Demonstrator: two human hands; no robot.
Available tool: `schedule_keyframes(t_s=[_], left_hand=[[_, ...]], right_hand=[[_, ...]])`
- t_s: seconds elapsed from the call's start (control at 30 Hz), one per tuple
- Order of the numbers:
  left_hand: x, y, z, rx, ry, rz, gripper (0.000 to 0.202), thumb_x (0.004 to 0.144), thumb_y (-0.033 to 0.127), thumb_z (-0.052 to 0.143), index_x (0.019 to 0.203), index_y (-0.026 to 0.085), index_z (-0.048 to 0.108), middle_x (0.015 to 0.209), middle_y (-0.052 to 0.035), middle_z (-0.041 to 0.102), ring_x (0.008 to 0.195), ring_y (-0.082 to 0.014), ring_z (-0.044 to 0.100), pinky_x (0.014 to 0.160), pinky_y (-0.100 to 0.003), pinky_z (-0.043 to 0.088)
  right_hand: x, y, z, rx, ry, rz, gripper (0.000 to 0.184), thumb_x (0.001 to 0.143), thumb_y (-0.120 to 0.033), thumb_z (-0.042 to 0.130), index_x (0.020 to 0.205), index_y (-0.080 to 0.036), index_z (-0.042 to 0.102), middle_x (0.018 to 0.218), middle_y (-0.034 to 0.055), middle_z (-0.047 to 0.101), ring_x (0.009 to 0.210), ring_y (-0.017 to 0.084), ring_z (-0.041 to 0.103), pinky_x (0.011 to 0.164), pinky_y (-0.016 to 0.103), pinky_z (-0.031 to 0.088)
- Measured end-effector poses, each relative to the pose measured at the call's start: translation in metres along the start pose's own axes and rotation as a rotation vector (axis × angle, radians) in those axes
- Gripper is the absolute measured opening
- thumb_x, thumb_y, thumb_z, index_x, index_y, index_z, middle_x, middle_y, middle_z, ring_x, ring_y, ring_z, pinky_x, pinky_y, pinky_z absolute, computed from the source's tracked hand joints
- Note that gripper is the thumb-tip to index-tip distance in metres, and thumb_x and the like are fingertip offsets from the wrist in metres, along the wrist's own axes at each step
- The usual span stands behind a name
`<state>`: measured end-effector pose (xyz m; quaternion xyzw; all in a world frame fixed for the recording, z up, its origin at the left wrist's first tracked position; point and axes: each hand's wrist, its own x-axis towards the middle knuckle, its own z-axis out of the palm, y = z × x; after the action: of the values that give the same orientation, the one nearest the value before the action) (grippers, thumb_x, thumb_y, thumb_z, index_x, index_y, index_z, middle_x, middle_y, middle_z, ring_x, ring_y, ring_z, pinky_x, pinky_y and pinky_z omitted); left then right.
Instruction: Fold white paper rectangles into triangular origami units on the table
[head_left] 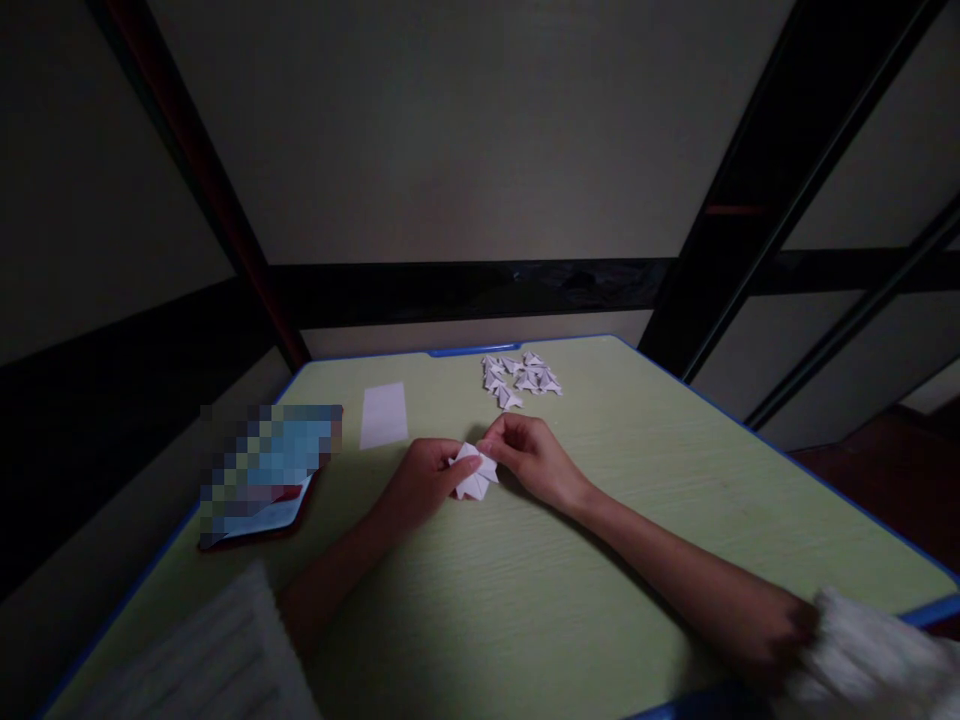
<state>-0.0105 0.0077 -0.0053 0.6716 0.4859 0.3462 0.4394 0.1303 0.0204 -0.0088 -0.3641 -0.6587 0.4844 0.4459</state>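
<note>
My left hand (421, 478) and my right hand (527, 455) meet over the middle of a pale green table (570, 590). Both pinch a small white folded paper piece (474, 474) held between their fingertips, just above the tabletop. The left fingers curl round its left side, the right fingers grip its upper right edge. A pile of several small folded white paper pieces (521, 377) lies behind the hands near the far edge. A flat white paper slip (384, 414) lies to the left of that pile.
A phone in a red case (262, 478) rests at the table's left edge, its screen blurred. The table has a blue rim. Dark metal bed-frame bars (465, 288) cross behind the table against a plain wall. White sleeves cover both forearms near the camera.
</note>
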Motion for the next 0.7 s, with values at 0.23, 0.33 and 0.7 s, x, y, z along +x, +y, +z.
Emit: schedule_keyframes(t_s=[0.23,0.33,0.7], left_hand=[[-0.0034,0.0058,0.0006,-0.017,0.031,-0.003,0.019,0.064,0.023,0.048,0.051,0.011,0.054,0.041,0.0037,0.049,0.039,-0.0074,0.043,0.040,-0.018,0.032],[-0.0045,0.0053,-0.0010,-0.054,0.025,0.003,0.018,0.064,0.023,0.048,0.052,0.011,0.055,0.040,0.0041,0.048,0.038,-0.0069,0.042,0.039,-0.018,0.031],[-0.0083,0.0040,-0.0018,-0.156,-0.101,0.083,0.019,0.064,0.029,0.053,0.055,0.012,0.053,0.047,0.0028,0.052,0.042,-0.0066,0.043,0.041,-0.018,0.029]], right_hand=[[0.0033,0.0013,-0.0005,0.093,-0.072,0.012,0.017,0.069,-0.027,0.052,0.060,-0.014,0.044,0.052,-0.0046,0.043,0.046,0.006,0.037,0.045,0.020,0.028],[0.0022,-0.0032,-0.0031,0.090,-0.205,0.044,0.021,0.068,-0.030,0.054,0.060,-0.014,0.044,0.050,-0.0055,0.042,0.045,0.006,0.036,0.044,0.020,0.026],[-0.0054,-0.0038,-0.0027,0.521,-0.306,0.146,0.020,0.056,-0.027,0.064,0.053,-0.012,0.051,0.043,-0.0050,0.048,0.039,0.005,0.039,0.042,0.019,0.022]])
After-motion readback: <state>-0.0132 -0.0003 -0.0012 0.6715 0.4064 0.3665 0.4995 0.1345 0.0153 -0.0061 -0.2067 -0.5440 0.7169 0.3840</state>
